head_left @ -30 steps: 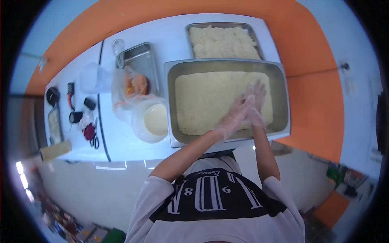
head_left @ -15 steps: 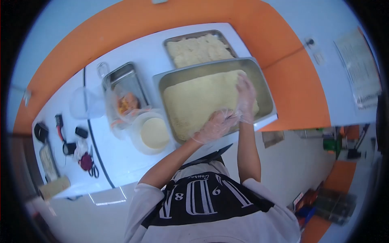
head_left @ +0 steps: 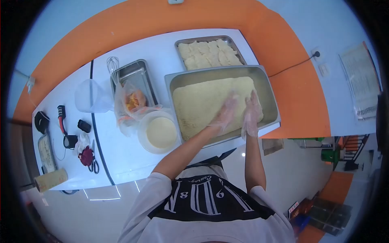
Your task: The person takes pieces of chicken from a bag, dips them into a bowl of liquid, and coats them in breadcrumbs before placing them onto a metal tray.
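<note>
A deep metal pan (head_left: pixel 272 97) holds a flat, pale yellow layer (head_left: pixel 202 99) of crumbly or powdery material. My left hand (head_left: pixel 226 114), in a clear plastic glove, is over the middle of this layer; its fingers are blurred by motion. Near the right end of the layer is my right hand (head_left: pixel 252 111), gloved too, with its fingers stretched out and nothing held. Behind the pan, a shallower metal tray (head_left: pixel 241 58) bears pale, lumpy pieces (head_left: pixel 208 54). Left of the pan stands a clear round tub (head_left: pixel 142 135) with creamy liquid (head_left: pixel 161 132).
A metal tray (head_left: pixel 153 87) holds a whisk (head_left: pixel 114 69) and a plastic bag with orange contents (head_left: pixel 135 100). Farther left are a clear container (head_left: pixel 90 96), scissors (head_left: pixel 93 165), a black-and-red tool (head_left: pixel 61 117) and a wrap roll (head_left: pixel 51 180).
My left hand has moved up from the pan's near edge over the yellow layer, apart from my right hand. My right hand sits lower in the pan. The whole view has shifted.
</note>
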Tool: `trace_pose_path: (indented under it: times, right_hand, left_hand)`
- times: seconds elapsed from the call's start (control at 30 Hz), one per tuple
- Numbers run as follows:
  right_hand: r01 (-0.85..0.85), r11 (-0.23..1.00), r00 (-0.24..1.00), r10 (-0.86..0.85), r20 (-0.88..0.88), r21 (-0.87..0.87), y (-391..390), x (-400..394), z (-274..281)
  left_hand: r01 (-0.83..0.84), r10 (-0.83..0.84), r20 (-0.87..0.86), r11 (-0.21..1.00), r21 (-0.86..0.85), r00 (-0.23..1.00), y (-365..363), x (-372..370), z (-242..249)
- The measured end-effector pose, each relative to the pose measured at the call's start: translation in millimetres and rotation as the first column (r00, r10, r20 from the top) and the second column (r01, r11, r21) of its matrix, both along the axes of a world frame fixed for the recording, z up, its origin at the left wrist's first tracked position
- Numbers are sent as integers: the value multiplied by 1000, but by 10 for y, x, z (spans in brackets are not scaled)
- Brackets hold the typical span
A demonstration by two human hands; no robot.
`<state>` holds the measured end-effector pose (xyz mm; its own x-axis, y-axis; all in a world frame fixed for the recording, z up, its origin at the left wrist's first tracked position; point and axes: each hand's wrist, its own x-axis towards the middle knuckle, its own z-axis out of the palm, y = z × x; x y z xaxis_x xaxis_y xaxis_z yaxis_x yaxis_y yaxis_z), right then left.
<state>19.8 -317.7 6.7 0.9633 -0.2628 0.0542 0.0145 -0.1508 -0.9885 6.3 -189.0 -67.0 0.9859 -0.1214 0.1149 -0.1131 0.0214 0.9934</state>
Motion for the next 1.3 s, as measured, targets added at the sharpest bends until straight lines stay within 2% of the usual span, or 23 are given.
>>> trace_pose_path:
  times: [0.03,0.07,0.1,0.13,0.17,0.23,0.27,0.33,0.37,0.4,0.43,0.47,0.53,0.6,0.7,0.73,0.77,0.8,0.9,0.97,1.07,1.23,1.3]
  right_hand:
    - [-34,999,993,33,113,9,40,-65,173]
    - [-89,996,986,93,135,-31,148,-171,385]
    - [-138,983,981,152,119,-121,214,-252,464]
    - [-193,941,978,208,24,-278,216,-254,398]
    - [-258,867,966,246,-85,-427,180,-201,303]
    - [-468,679,873,254,-417,-566,-69,49,126]
    - [-568,600,804,255,-537,-564,-168,141,47]
    - [-641,546,743,264,-615,-539,-235,203,-201]
    - [-526,795,833,409,-373,-302,-203,140,-390]
    - [-430,902,896,432,-105,39,-188,-6,-551]
    - [-459,848,888,443,-119,-264,-158,-129,-486]
    - [-453,710,876,468,-119,-539,-110,-172,-385]
    - [-390,873,920,385,-76,-292,325,-230,326]
    - [-382,924,924,382,6,-18,686,-485,1040]
    - [-353,929,930,337,144,107,820,-479,1130]
    - [-315,938,943,293,158,143,848,-454,1030]
    - [-267,945,961,245,132,189,855,-420,843]
    - [-215,947,976,201,79,240,819,-367,645]
    - [-94,906,989,132,-64,413,598,-384,215]
    - [-109,865,989,146,-39,490,674,-512,181]
    - [-247,832,964,264,36,496,1019,-752,448]
    - [-389,900,921,381,77,194,1127,-982,827]
    - [-301,921,932,339,127,-249,1089,-990,859]
  left_hand:
    - [-362,87,516,810,462,852,25,9,-203]
    - [-353,81,515,817,457,853,106,-30,-112]
    - [-20,-40,279,978,208,959,205,-111,85]
    - [261,-252,84,956,-135,964,217,-130,155]
    - [286,-277,87,949,-130,957,171,-171,219]
    - [345,-403,169,418,-840,899,47,-251,244]
    - [355,-409,176,417,-837,896,-1,-284,314]
    - [257,-197,167,789,-558,966,-8,-401,573]
    - [243,-178,170,792,-560,969,68,-302,720]
    - [207,-171,288,973,-103,942,186,-225,896]
    - [69,-220,374,924,377,901,289,-192,914]
    - [33,-186,366,922,386,912,313,-175,834]
    - [209,-189,100,943,-258,977,258,-20,504]
    - [354,-341,-142,932,76,929,376,102,355]
    - [198,-205,11,956,218,979,162,109,388]
    - [88,-291,-358,869,-487,887,187,25,1022]
    - [-315,-559,-502,401,-861,660,203,-25,1375]
    - [-318,-552,-500,396,-862,668,178,-18,1325]
    - [-120,-402,-356,506,-854,843,162,-70,1240]
    - [142,-172,-83,949,-283,982,312,-200,1461]
    - [-158,157,-17,986,-60,987,335,101,976]
    - [-350,358,5,917,-192,934,621,564,851]
    - [-316,308,-140,652,-690,941,774,626,1065]
